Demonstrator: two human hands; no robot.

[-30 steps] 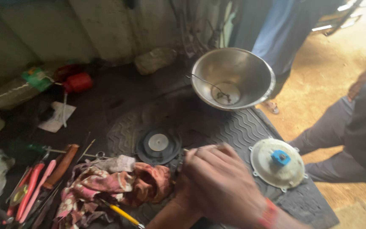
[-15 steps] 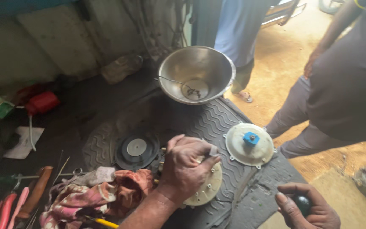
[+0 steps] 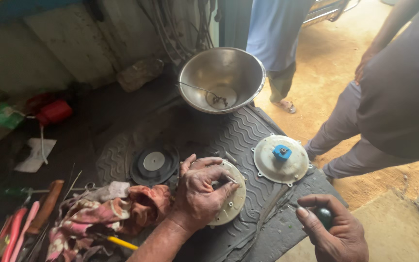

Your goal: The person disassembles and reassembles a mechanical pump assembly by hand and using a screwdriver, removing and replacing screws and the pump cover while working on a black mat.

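From the head camera, the left hand (image 3: 201,191) lies flat on top of a round cream disc (image 3: 229,200). Its fingers are spread a little and press the disc down on the black ribbed rubber mat (image 3: 248,131). A thin metal pin (image 3: 231,179) pokes out between the fingertips, pointing toward 2 o'clock. I cannot tell if the fingers pinch it.

The right hand (image 3: 333,228) is at 4 o'clock from the disc, a little apart from it. It curls tightly around a dark round tool handle (image 3: 324,217). A long thin metal rod (image 3: 271,209) lies on the mat between the two hands, running from 7 o'clock to 1 o'clock. The left hand is nearer the disc.

At 1 o'clock from the disc sits a second disc with a blue cap (image 3: 281,158). At 10 o'clock lies a black rubber disc (image 3: 154,163). A steel bowl (image 3: 221,79) stands at 12 o'clock. A rag (image 3: 107,211) and red-handled tools (image 3: 18,228) lie at 9 o'clock.

Two other people stand on the sandy ground (image 3: 326,63) on the far side.
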